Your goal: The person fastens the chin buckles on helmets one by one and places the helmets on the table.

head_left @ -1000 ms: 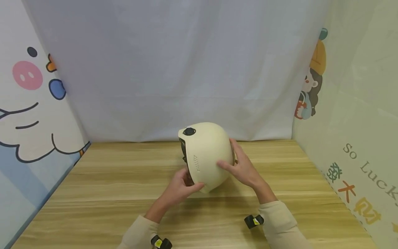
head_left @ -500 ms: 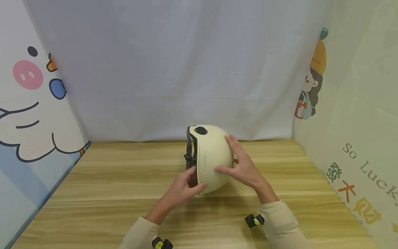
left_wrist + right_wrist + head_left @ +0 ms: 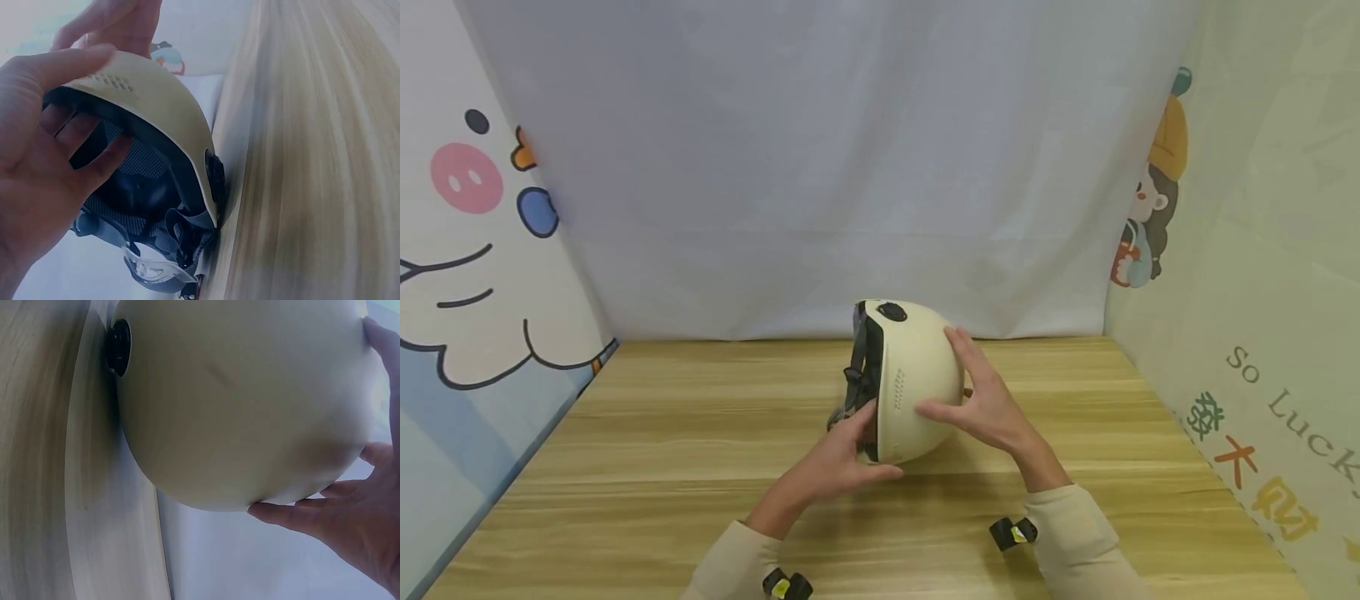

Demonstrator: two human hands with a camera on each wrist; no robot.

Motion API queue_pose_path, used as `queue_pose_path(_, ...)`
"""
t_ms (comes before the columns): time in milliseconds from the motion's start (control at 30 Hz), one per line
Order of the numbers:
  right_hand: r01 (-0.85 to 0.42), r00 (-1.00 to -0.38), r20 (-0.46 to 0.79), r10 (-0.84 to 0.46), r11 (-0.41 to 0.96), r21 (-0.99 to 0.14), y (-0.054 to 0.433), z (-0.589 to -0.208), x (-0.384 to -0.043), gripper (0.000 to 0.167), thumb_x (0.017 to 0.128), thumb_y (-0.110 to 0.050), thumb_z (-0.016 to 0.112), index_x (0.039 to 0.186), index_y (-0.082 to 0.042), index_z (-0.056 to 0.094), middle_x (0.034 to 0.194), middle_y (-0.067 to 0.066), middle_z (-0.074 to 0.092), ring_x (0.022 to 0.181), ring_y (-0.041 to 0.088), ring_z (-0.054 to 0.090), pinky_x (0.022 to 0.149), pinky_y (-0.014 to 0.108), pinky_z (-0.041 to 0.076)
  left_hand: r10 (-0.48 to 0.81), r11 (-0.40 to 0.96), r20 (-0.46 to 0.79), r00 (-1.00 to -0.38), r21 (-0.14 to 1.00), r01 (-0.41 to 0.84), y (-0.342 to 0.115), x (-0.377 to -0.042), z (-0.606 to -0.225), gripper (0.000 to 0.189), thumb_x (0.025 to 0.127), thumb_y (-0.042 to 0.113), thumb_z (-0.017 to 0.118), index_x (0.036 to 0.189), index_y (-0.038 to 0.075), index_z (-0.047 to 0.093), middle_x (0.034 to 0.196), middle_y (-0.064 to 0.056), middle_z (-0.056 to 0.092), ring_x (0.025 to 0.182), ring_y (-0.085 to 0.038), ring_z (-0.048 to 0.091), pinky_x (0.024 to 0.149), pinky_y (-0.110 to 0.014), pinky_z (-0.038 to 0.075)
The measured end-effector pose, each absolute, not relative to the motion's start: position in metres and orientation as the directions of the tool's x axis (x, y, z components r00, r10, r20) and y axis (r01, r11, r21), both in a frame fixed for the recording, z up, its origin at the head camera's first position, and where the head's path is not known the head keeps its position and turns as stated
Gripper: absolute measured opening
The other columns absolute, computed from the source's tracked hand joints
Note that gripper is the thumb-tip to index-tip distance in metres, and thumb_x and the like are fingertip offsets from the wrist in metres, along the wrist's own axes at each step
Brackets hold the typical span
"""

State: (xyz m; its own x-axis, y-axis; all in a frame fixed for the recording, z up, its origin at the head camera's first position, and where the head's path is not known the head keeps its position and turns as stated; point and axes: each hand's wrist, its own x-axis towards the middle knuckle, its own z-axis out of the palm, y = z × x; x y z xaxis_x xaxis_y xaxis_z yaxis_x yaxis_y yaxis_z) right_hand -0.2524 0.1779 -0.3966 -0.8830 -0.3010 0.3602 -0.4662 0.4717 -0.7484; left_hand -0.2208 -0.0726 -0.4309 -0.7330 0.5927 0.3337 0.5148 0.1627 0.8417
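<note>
A cream helmet [image 3: 921,375] stands tilted on the wooden table, its opening facing left. My left hand [image 3: 831,462] is at the near rim, with fingers inside the opening and the thumb outside by the shell. My right hand [image 3: 992,408] holds the rounded crown, fingers and thumb spread over it. In the left wrist view, the dark padded lining [image 3: 144,156] shows, along with black straps [image 3: 181,234] and a clear curved piece [image 3: 150,269] hanging at the opening. A black round vent [image 3: 119,349] sits on the shell near the table in the right wrist view.
The wood-grain table [image 3: 700,417] runs back to a pale curtain [image 3: 850,167]. Printed panels with cartoon figures stand at the left [image 3: 467,275] and right [image 3: 1262,250]. Each wrist wears a small black camera; one is the right wrist camera [image 3: 1013,533].
The helmet has turned and shifted right, so its dark opening and straps show more. My left thumb has come lower, away from the rim in the head view; my right hand has barely moved.
</note>
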Motion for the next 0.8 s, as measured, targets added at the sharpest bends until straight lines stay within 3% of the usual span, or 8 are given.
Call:
queue_pose_path(200, -0.481, -0.875, 0.377, -0.302, 0.473, -0.738, 0.176, -0.398, -0.254, 0.103, 0.081, -0.04, 0.083, 0.161, -0.023, 0.02, 0.164, 0.007, 0.018, 0.145, 0.036, 0.026, 0.093, 0.064, 0.046, 0.638, 0.15, 0.308, -0.706, 0.849, 0.506, -0.078, -0.225, -0.435, 0.065, 0.088, -0.008, 0.064, 0.146, 0.002, 0.035, 0.133, -0.018, 0.057, 0.117, -0.028, 0.061, 0.092, -0.039, 0.052)
queue_pose_path(400, -0.472, -0.881, 0.387, -0.273, 0.437, -0.766, 0.175, -0.401, -0.257, 0.088, 0.092, -0.042, 0.068, 0.16, -0.016, 0.019, 0.163, 0.012, 0.019, 0.143, 0.038, 0.029, 0.095, 0.065, 0.044, 0.649, 0.113, 0.315, -0.693, 0.86, 0.497, -0.08, -0.228, -0.436, 0.068, 0.092, -0.009, 0.057, 0.153, 0.004, 0.03, 0.144, -0.019, 0.051, 0.126, -0.032, 0.055, 0.092, -0.037, 0.052)
queue_pose_path(500, -0.464, -0.885, 0.395, -0.245, 0.429, -0.775, 0.176, -0.4, -0.257, 0.085, 0.092, -0.042, 0.067, 0.158, -0.013, 0.022, 0.16, 0.014, 0.023, 0.14, 0.038, 0.033, 0.096, 0.063, 0.045, 0.646, 0.097, 0.334, -0.686, 0.856, 0.508, -0.079, -0.23, -0.437, 0.067, 0.092, -0.01, 0.055, 0.153, 0.001, 0.031, 0.145, -0.02, 0.05, 0.126, -0.032, 0.055, 0.095, -0.039, 0.051)
queue_pose_path(633, -0.452, -0.892, 0.389, -0.23, 0.454, -0.768, 0.179, -0.399, -0.258, 0.087, 0.091, -0.042, 0.069, 0.158, -0.011, 0.023, 0.161, 0.015, 0.024, 0.14, 0.039, 0.033, 0.096, 0.063, 0.044, 0.641, 0.089, 0.356, -0.681, 0.846, 0.525, -0.079, -0.23, -0.438, 0.068, 0.091, -0.01, 0.055, 0.154, 0.0, 0.031, 0.146, -0.021, 0.048, 0.125, -0.031, 0.055, 0.098, -0.038, 0.049)
queue_pose_path(800, -0.426, -0.905, 0.364, -0.222, 0.495, -0.758, 0.182, -0.399, -0.26, 0.087, 0.092, -0.043, 0.068, 0.159, -0.011, 0.022, 0.164, 0.013, 0.02, 0.146, 0.037, 0.024, 0.107, 0.062, 0.034, 0.573, 0.097, 0.402, -0.714, 0.832, 0.547, -0.08, -0.232, -0.44, 0.061, 0.093, -0.002, 0.064, 0.149, -0.001, 0.041, 0.136, -0.019, 0.058, 0.113, -0.024, 0.062, 0.089, -0.032, 0.053)
